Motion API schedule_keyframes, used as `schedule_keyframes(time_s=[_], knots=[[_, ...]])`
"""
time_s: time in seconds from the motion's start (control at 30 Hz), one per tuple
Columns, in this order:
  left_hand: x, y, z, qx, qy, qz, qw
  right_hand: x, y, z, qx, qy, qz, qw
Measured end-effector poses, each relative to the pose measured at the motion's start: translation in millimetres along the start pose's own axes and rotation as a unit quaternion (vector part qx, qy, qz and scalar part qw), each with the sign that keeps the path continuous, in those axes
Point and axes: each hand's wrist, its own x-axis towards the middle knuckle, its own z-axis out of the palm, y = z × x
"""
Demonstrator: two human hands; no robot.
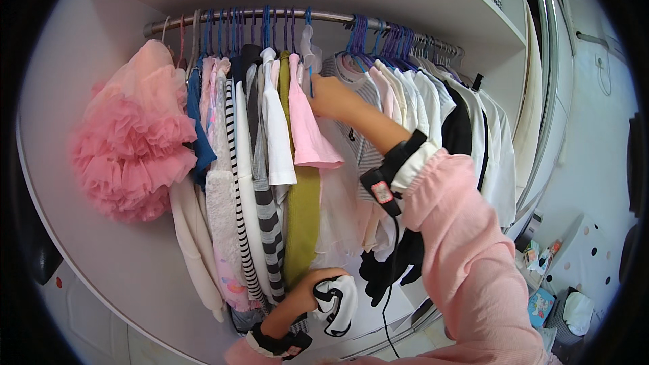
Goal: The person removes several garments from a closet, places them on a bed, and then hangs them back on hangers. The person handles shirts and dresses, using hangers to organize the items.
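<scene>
Children's clothes hang on hangers from a metal closet rod [329, 16]. My right hand [327, 96] is raised among them, its fingers closed at a blue hanger [311, 81] beside a pink garment [309, 126]; its fingertips are partly hidden. Low in the closet, my left hand [304, 291] grips a bunched white cloth item with black trim [339, 306]. An olive knit garment [302, 223] hangs just above that hand. A sheer pale tulle skirt [337, 213] hangs below my right forearm.
A ruffled pink tulle dress [137, 147] fills the left end of the rod. White tops [428, 101] hang tightly at the right. Above is a shelf [487, 5] with folded fabric. A black cable [390, 284] trails from my right wrist. Outside, at right, stands a basket [563, 332].
</scene>
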Motion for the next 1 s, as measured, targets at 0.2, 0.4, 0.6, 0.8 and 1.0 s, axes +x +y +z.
schedule_keyframes(time_s=[0.2,0.4,0.6,0.8,1.0], knots=[[-6,-1,-5,-0.001,-0.014,0.026,1.000,-25,38,-55,-0.104,0.122,0.048,0.986],[-10,5,-14,-0.016,-0.028,0.014,0.999,-47,58,-55,-0.254,0.139,0.017,0.957],[-20,7,-14,-0.005,-0.024,0.012,1.000,-39,64,-45,-0.215,0.084,0.047,0.972],[-27,11,-15,-0.055,-0.024,-0.026,0.998,-7,34,-34,0.103,-0.035,0.137,0.985],[-25,7,-5,-0.076,-0.028,-0.038,0.996,9,-12,-15,0.040,-0.083,0.019,0.996]])
